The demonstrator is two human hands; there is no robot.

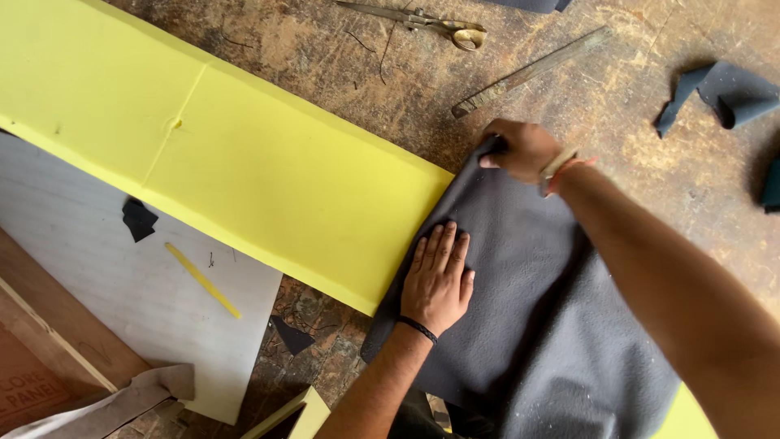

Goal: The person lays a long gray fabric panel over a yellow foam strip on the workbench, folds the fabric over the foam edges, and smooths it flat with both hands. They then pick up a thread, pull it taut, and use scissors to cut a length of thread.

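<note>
A long yellow foam slab lies slantwise on a worn wooden workbench. A sheet of dark grey material covers the slab's near end. My left hand lies flat, fingers spread, pressing the grey sheet down beside the foam's edge. My right hand is closed on the sheet's far corner, pinching it at the bench surface.
Scissors and a long metal ruler lie at the back of the bench. Grey offcuts sit at the right. A white sheet with a yellow strip and black scraps lies at the left, beside a wooden board.
</note>
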